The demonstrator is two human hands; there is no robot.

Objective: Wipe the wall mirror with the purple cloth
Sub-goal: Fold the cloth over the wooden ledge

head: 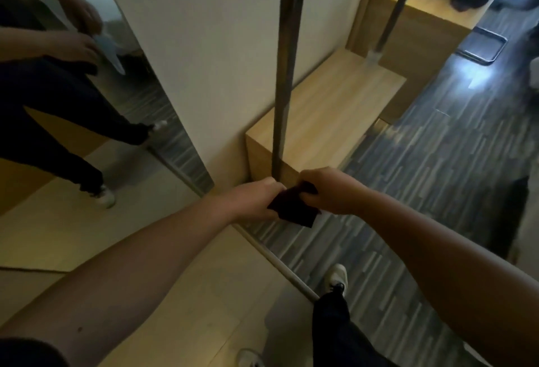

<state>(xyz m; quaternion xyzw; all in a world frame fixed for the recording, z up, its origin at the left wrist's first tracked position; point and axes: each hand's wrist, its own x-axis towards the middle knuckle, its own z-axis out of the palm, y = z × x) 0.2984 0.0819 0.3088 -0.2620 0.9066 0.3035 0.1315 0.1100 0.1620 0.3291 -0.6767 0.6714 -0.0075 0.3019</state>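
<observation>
The tall wall mirror (87, 104) stands at the left and reflects a person's legs and hands. In the middle of the view I hold a dark purple cloth (294, 209) in front of me, well to the right of the mirror and apart from it. My left hand (253, 200) grips the cloth's left edge. My right hand (329, 188) pinches its upper right edge. The cloth hangs bunched between both hands, and part of it is hidden inside my fingers.
A white wall panel (210, 45) sits between the mirror and a metal pole (284, 75). The pole rises from a low wooden bench (329, 112). Grey striped flooring (408, 191) spreads to the right. A metal-framed object (481, 45) lies at the far right.
</observation>
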